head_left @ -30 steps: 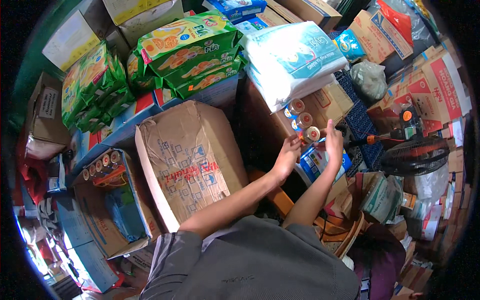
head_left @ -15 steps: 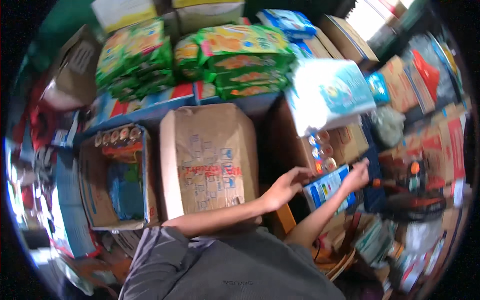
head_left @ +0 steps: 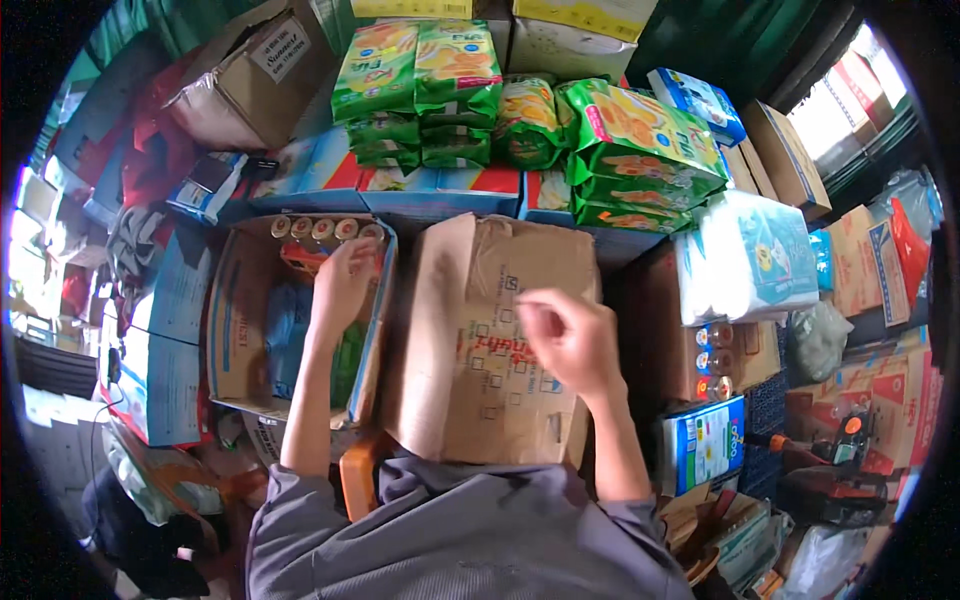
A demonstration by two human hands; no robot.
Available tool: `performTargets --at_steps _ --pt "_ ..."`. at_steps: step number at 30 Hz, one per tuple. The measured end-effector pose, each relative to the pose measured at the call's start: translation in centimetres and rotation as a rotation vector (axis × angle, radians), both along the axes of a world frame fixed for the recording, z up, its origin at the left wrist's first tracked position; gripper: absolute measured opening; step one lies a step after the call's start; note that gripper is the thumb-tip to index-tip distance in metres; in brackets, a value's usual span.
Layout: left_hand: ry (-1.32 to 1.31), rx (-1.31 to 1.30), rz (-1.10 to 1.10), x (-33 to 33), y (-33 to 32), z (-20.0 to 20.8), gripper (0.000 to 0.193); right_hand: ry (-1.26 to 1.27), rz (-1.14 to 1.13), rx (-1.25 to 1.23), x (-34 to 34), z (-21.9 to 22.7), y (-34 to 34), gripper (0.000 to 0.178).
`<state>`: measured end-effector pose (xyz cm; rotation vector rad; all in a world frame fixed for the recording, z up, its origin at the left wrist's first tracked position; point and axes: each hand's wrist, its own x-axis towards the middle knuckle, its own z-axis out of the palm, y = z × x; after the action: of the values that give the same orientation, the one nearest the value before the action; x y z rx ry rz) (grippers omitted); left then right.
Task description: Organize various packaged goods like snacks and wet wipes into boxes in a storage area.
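Dark green cloth [head_left: 720,40] hung behind the crowded goods, with green packages [head_left: 455,75] stacked at the back. Below them, the left hand [head_left: 345,285] was inside the open carton [head_left: 232,330], at the right end of a row of 5 lidded jars [head_left: 323,232]. Its back faced up, so I could not tell whether the fingers had closed on the end jar [head_left: 372,232]. The right hand [head_left: 575,340], blurred, hung above the closed carton [head_left: 475,350], loosely curled and part open, nothing visible in it. Another 3 jars [head_left: 714,361] sat at far right, near a blue-and-white pack [head_left: 703,445]. The step in hand looked like setting or straightening the end jar; the next move seemed to call for light fingers, leaving its neighbours undisturbed.
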<state>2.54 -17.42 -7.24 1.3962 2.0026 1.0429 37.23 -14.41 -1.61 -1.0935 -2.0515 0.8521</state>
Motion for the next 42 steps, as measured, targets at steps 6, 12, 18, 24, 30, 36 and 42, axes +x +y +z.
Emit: performTargets --at_steps 6,12,18,24,30,36,42 --pt "0.540 0.164 0.107 -6.1 2.3 -3.4 0.036 -0.309 0.550 0.123 -14.4 -2.7 4.5 0.031" --pt "0.715 -0.008 0.039 -7.5 3.9 -4.4 0.045 -0.563 0.393 0.277 -24.5 -7.4 9.3 0.026" --pt "0.836 0.087 -0.031 -9.9 5.7 -6.3 0.046 -0.518 0.417 0.258 -28.7 -12.5 11.6 0.022" --pt "0.875 0.012 -0.007 -10.8 6.5 -7.5 0.055 -0.639 0.269 0.468 -31.4 -14.9 12.0 0.018" --pt "0.741 -0.116 -0.085 -10.5 6.0 -4.9 0.051 -0.471 0.254 0.442 -30.0 -13.5 11.2 0.022" --pt "0.491 0.057 -0.136 -8.0 3.7 2.3 0.038 -0.444 0.497 0.289 -25.4 -7.2 9.8 0.054" --pt "-0.264 0.070 -0.269 -4.8 2.1 6.6 0.052 -0.106 0.460 0.158 -19.3 -2.1 7.6 0.052"
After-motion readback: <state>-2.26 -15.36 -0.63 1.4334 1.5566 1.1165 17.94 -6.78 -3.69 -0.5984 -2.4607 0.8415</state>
